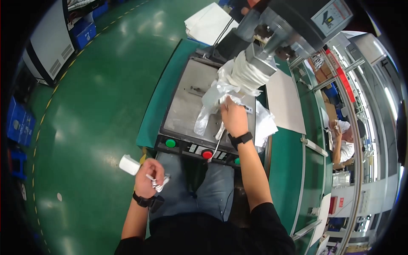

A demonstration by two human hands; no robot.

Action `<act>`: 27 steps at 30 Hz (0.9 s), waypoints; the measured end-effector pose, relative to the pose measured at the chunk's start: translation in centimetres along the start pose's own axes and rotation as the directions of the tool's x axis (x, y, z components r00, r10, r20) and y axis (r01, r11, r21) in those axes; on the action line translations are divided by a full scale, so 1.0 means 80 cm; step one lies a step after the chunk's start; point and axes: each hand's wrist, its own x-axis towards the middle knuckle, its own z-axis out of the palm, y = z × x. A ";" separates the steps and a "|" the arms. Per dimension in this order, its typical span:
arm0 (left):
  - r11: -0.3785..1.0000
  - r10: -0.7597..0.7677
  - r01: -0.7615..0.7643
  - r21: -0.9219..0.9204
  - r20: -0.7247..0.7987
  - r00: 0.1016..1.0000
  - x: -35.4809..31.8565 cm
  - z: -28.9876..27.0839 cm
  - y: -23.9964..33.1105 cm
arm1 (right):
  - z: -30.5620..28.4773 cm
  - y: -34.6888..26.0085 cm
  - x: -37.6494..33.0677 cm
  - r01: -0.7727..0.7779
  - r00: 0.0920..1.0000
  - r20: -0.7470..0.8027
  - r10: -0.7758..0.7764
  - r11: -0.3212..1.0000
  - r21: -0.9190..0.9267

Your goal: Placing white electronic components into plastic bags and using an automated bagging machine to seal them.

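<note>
My left hand [149, 176], wearing a black wristband, is low at the left, closed around a white cable [161, 185] whose looped end hangs out beside the fingers. A white boxy piece [129, 165], like a power adapter, sticks out to the left of that hand; whether the cable joins it is hidden. My right hand [234, 117] reaches over the machine's metal plate [182, 114] with its fingers pinched beside crumpled clear film [210, 104]. What they grip is hidden. Another white cable [220, 132] runs from beside this hand down across the machine's front edge.
A wrapped white bundle [250, 72] hangs under the press head [293, 25]. Along the front panel sit a green button [170, 143] and a red button [207, 154]. White sheets [210, 23] are stacked behind. At the far right sits another person [343, 140].
</note>
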 end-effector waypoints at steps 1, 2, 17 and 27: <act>1.000 -0.006 0.005 -0.021 -0.071 0.997 -0.010 -0.015 -0.004 | 0.005 0.000 0.003 -0.015 1.000 0.010 0.015 1.000 -0.005; 0.999 -0.026 0.025 -0.022 -0.079 0.997 -0.024 -0.027 -0.007 | 0.008 -0.005 0.006 -0.059 0.998 0.030 0.059 0.998 -0.018; 0.751 0.235 -0.191 0.632 0.014 0.972 0.049 -0.014 -0.023 | -0.046 0.009 -0.011 -0.029 0.979 0.200 0.044 0.997 -0.074; 0.801 0.238 -0.245 0.547 0.086 0.968 0.095 0.018 -0.022 | -0.052 -0.007 -0.234 -0.473 0.827 0.057 0.559 0.639 0.607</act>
